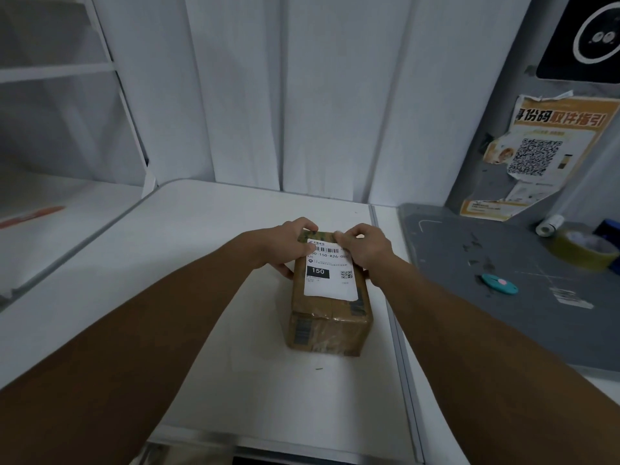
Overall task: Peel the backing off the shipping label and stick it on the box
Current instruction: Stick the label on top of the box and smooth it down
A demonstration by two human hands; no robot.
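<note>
A small brown cardboard box [330, 325], wrapped in clear tape, lies lengthwise on the white table [188, 263]. A white shipping label [330, 280] with a barcode, a black "150" block and a QR code lies flat on the box's top. My left hand [285, 245] holds the box's far left corner, thumb on the side, fingertips at the label's far edge. My right hand [364, 248] rests on the far right part of the label and box, fingers pressing down. No separate backing sheet is visible.
A grey mat [503, 280] to the right carries a teal oval cutter [500, 284], a roll of packing tape [585, 251] and a small white label roll [548, 225]. A QR poster [540, 156] hangs on the right wall. White shelving [60, 129] stands left.
</note>
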